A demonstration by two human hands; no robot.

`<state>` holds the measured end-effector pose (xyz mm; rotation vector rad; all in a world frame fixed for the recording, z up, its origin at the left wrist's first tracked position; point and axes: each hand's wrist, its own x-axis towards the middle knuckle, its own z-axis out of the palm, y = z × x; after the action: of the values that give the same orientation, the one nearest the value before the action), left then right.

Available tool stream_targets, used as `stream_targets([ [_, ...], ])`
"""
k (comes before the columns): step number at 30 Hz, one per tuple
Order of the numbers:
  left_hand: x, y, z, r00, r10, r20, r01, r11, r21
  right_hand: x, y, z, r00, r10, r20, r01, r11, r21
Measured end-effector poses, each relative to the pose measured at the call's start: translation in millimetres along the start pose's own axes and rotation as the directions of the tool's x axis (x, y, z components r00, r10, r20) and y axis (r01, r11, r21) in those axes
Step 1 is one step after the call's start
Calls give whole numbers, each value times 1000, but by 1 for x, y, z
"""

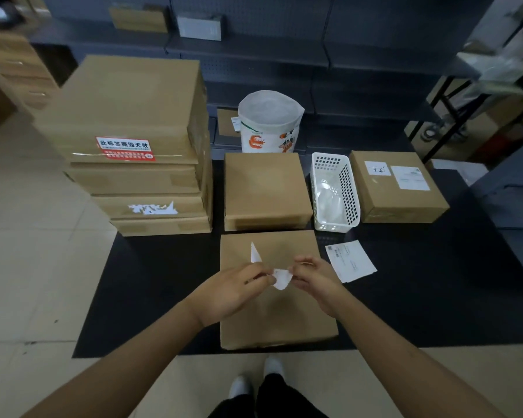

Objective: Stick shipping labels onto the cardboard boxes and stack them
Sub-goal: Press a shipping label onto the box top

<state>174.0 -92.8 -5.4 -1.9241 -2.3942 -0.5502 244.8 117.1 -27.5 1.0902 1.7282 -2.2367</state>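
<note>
White paper shipping label (282,278) pinched between left hand (234,292) and right hand (313,279), being peeled; next, press it onto the plain brown cardboard box (277,315) beneath, at 12 o'clock.

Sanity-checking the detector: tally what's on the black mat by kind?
Cardboard boxes: 7 (stack of 4, bare box behind, labelled box on the right, box under the hands)
White plastic basket: 1
Loose label sheet: 1
Label held by left hand and right hand: 1
Total: 10
</note>
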Motion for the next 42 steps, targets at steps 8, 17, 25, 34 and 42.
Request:
stream_targets([
  [8, -19, -11, 55, 977, -201, 64, 208, 970, -127, -11, 40, -11, 809, -518, -280, 367, 815, -448],
  [17, 4, -8, 67, 957, -289, -5, 283, 939, -194, 6, 72, -10, 798, -463, -387, 259, 842, -473],
  [25, 6, -13, 68, 968, -249, -40, 243, 964, -107, 7, 78, -10, 825, -431, -365, 184, 816, -547],
  [34, -1, -21, 82, 977, -211, -7, 209, 972, -106, 8, 77, -13, 857, -388, -338, 98, 768, -633],
  [42, 14, -11, 90, 941, -334, -59, 333, 943, -24, 14, 68, -15, 740, -673, 6, 299, 321, -899],
])
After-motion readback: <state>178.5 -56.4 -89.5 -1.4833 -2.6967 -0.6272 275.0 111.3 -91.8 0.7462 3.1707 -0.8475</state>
